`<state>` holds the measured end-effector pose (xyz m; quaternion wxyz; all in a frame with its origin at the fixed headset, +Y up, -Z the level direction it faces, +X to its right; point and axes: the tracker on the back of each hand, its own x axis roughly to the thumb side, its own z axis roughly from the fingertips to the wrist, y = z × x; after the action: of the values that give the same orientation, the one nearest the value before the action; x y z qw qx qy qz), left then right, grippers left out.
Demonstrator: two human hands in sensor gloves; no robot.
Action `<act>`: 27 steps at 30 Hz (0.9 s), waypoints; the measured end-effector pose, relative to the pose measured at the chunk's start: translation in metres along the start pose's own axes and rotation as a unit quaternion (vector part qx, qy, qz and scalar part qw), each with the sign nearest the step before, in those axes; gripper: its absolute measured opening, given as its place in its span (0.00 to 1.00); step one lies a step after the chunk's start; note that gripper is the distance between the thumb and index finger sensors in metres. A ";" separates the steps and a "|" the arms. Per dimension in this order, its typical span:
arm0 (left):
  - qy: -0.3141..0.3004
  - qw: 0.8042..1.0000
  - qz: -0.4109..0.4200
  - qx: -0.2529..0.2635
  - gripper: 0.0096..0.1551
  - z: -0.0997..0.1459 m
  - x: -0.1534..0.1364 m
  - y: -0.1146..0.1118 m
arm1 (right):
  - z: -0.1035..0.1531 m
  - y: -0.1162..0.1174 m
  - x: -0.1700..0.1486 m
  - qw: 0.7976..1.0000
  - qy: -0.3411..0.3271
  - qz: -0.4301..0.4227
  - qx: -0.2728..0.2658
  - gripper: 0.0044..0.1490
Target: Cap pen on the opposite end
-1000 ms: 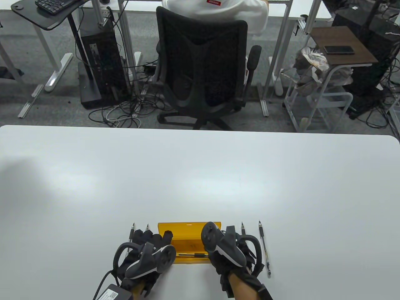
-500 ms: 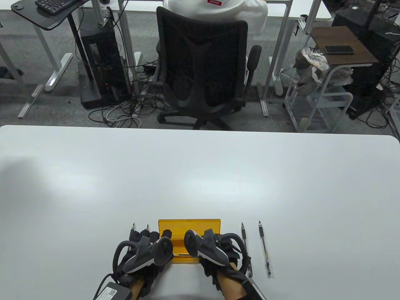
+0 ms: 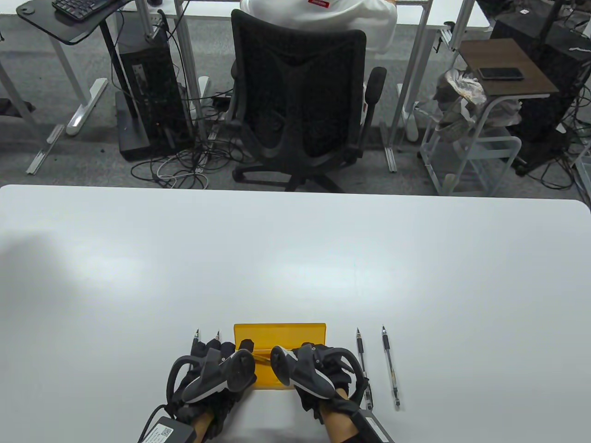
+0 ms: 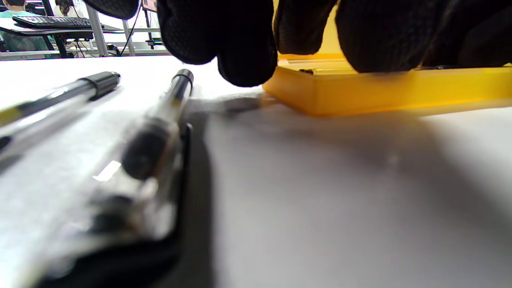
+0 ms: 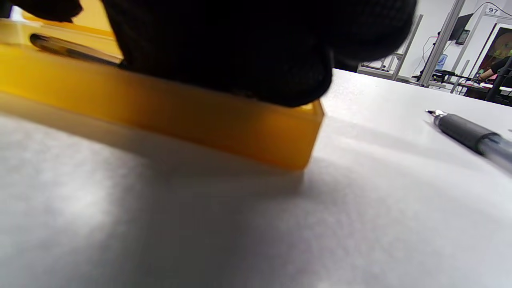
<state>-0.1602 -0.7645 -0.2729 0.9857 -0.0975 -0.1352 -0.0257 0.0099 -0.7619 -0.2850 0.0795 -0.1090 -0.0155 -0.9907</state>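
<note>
Both your hands are sitting on the yellow tray (image 3: pixel 277 331) at the near edge of the worktop (image 3: pixel 295 258). Your left hand (image 3: pixel 217 376) is over the tray's left end, and your right hand (image 3: pixel 314 371) is over its right end.

The pen (image 5: pixel 60 47) is lying in the tray, flat, with its long axis running left-right along the tray's length. Only a short dark stretch is showing in the right wrist view, so I can't tell which end is the tip.

Left fingertips (image 4: pixel 246 52) are hanging down at the tray's left edge, touching or just above the rim. The right fingers (image 5: pixel 240 52) are curling down over the tray's right end. Whether either grip is pinching the pen is hidden by the gloves; I can't tell.

Four other pens are lying on the worktop with their tips pointing away from you and their long axes front-to-back. Two pens on the left (image 4: pixel 168 104) are lying just beside the tray, partly under your left hand. Two pens on the right (image 3: pixel 390 367) are also lying there, the inner one close to your right hand.
</note>
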 end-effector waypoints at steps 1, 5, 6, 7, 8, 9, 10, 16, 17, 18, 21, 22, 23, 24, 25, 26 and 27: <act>0.000 1.000 0.000 0.000 0.43 0.000 0.000 0.000 | 0.001 0.000 0.002 1.000 -0.010 0.006 0.002 0.25; 0.001 1.000 0.006 -0.001 0.43 0.000 -0.001 0.000 | 0.001 0.000 0.008 0.999 -0.026 0.033 -0.005 0.26; 0.001 1.000 0.006 0.000 0.43 0.000 -0.001 0.000 | 0.001 0.000 0.008 0.999 -0.026 0.031 -0.007 0.25; 0.000 1.000 0.004 0.000 0.43 0.000 -0.001 0.000 | 0.001 0.000 0.007 0.999 -0.025 0.026 -0.009 0.25; 0.001 1.000 0.004 0.000 0.43 0.000 -0.001 0.000 | 0.001 0.000 0.007 0.999 -0.024 0.019 -0.011 0.25; 0.001 1.000 0.006 -0.001 0.43 -0.001 -0.001 0.000 | 0.001 0.001 0.006 1.000 -0.023 0.017 -0.012 0.25; 0.001 1.000 0.006 -0.001 0.43 -0.001 -0.001 0.000 | 0.000 0.001 0.006 1.000 -0.023 0.016 -0.010 0.25; 0.005 1.000 0.005 0.002 0.43 0.001 -0.001 -0.001 | 0.000 0.001 0.009 0.998 -0.032 0.045 -0.006 0.25; 0.005 1.000 0.004 0.002 0.43 0.001 -0.001 -0.001 | -0.001 0.001 0.008 0.998 -0.031 0.047 0.006 0.25; 0.005 1.000 0.003 0.002 0.43 0.001 -0.001 -0.001 | -0.001 0.001 0.006 0.999 -0.031 0.042 0.014 0.26; 0.008 1.000 0.003 0.002 0.43 0.001 0.000 -0.001 | 0.002 -0.009 -0.004 0.999 -0.030 0.032 0.006 0.26; 0.011 1.000 0.008 0.002 0.43 0.001 -0.001 -0.001 | 0.005 -0.016 -0.009 0.999 -0.025 0.020 0.004 0.26; 0.011 1.000 0.011 0.002 0.43 0.001 -0.001 -0.001 | 0.007 -0.020 -0.011 0.999 -0.023 0.023 0.006 0.26; 0.010 1.000 0.011 0.002 0.43 0.001 -0.001 -0.001 | 0.009 -0.027 -0.016 1.000 -0.016 0.019 -0.011 0.26; 0.010 1.000 0.012 0.002 0.43 0.001 -0.002 -0.001 | 0.010 -0.032 -0.019 1.000 -0.011 0.008 -0.019 0.26; 0.010 1.000 0.012 0.001 0.43 0.001 -0.002 -0.001 | 0.012 -0.040 -0.024 0.999 -0.003 -0.025 -0.033 0.26; 0.010 1.000 0.011 0.003 0.43 0.001 -0.002 -0.002 | 0.014 -0.046 -0.028 0.998 0.002 -0.052 -0.046 0.26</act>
<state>-0.1621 -0.7658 -0.2722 0.9875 -0.0962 -0.1241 -0.0151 0.0326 -0.7115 -0.2778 0.0223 -0.1100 0.0247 -0.9934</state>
